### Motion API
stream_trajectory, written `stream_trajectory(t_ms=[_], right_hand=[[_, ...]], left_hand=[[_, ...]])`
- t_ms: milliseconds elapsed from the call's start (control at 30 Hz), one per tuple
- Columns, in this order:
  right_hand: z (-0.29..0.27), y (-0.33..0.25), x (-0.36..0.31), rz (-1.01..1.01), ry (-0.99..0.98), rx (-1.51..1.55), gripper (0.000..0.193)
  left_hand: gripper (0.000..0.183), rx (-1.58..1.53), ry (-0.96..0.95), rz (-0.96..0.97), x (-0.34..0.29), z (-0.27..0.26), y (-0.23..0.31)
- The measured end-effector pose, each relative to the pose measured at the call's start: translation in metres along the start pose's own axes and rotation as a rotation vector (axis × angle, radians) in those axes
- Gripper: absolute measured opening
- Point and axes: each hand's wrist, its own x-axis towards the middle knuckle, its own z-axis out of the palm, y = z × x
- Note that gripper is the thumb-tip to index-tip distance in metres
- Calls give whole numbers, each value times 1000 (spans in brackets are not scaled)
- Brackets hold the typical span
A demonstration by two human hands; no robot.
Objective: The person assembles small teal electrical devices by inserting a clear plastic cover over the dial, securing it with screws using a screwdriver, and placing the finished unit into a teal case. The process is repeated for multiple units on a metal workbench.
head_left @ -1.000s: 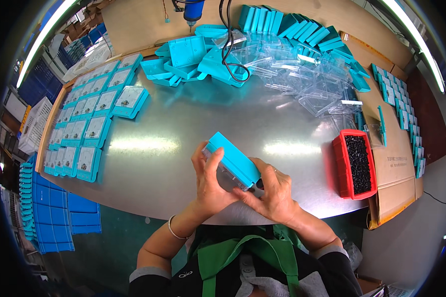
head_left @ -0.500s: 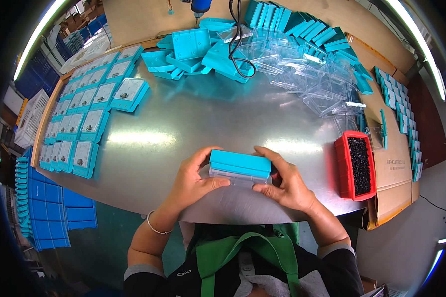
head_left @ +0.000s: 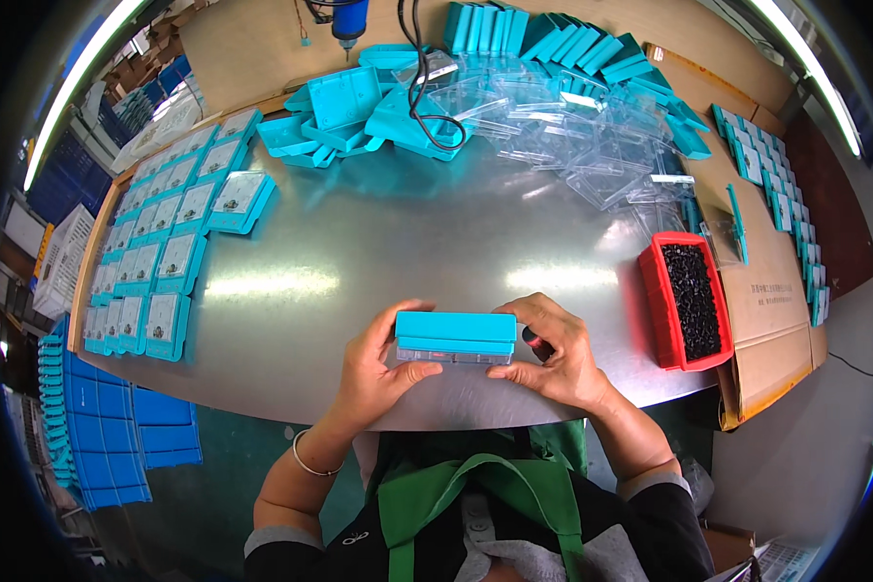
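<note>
Between my two hands is a teal plastic box with a clear cover (head_left: 455,335), tilted so that a long teal side faces up and the clear part lies toward me. My left hand (head_left: 373,364) grips its left end, thumb along the near clear edge. On the right end, my right hand (head_left: 559,354) closes with thumb and forefinger. Something small and dark with a red part (head_left: 536,341) shows inside the curled right fingers; I cannot make out what it is. The box is held above the near part of the metal table (head_left: 378,252).
Rows of teal boxes with clear fronts (head_left: 177,254) stand at the left. Teal shells (head_left: 344,97) and clear covers (head_left: 601,145) are heaped at the back. A red bin of small black parts (head_left: 658,310) sits right, beside cardboard (head_left: 771,320). A blue power screwdriver (head_left: 350,21) hangs above.
The box has been turned a little, so its long edge now lies nearly level in view. Both hands keep their hold. The whole view has shifted slightly.
</note>
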Motion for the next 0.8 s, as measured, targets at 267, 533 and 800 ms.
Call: stream_trajectory(t_ms=[267, 533, 800], right_hand=[[-3, 8, 4, 19, 103, 59, 49], [22, 3, 12, -150, 395, -220, 47], [33, 8, 12, -276, 42, -57, 68]], left_hand=[[62, -277, 45, -105, 19, 8, -10], [109, 35, 248, 104, 20, 26, -8], [114, -149, 140, 129, 10, 33, -28]])
